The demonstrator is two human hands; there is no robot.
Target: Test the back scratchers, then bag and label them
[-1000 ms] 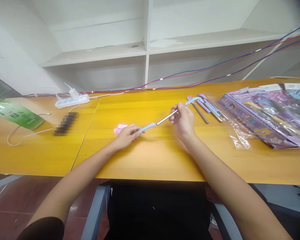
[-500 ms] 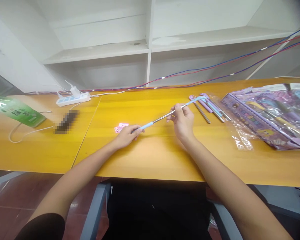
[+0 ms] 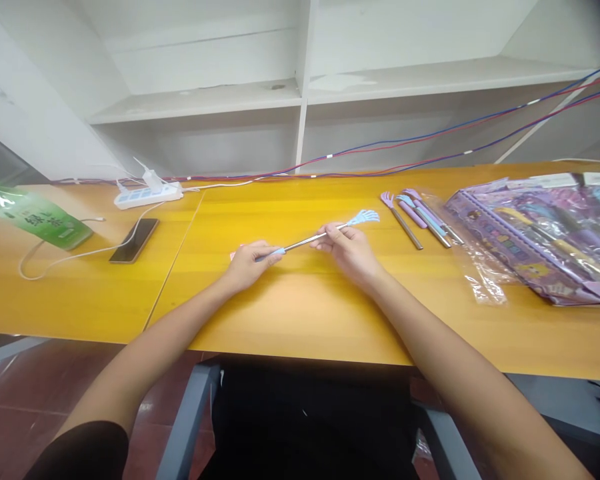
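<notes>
A blue back scratcher (image 3: 301,243) with a metal telescopic rod is held between my two hands above the table. My left hand (image 3: 250,265) is closed around its handle end. Near the blue claw head, my right hand (image 3: 349,250) pinches the rod with its fingertips. The claw points right, its prongs spread. Just beyond it lie several more back scratchers (image 3: 404,223), purple and blue, side by side on the table. Pink paper (image 3: 234,255) shows only as a sliver behind my left hand.
A purple printed box (image 3: 510,257) of wrapped back scratchers stands at the right, with clear plastic wrappers (image 3: 485,280) beside it. At the left are a green tea bottle (image 3: 40,217), a phone (image 3: 135,241) and a white power strip (image 3: 147,195). Cables (image 3: 330,157) run along the shelf.
My right hand has moved left and slightly down, closer to my left hand. The back scratcher's rod looks shorter, and its claw has turned so the prongs now show.
</notes>
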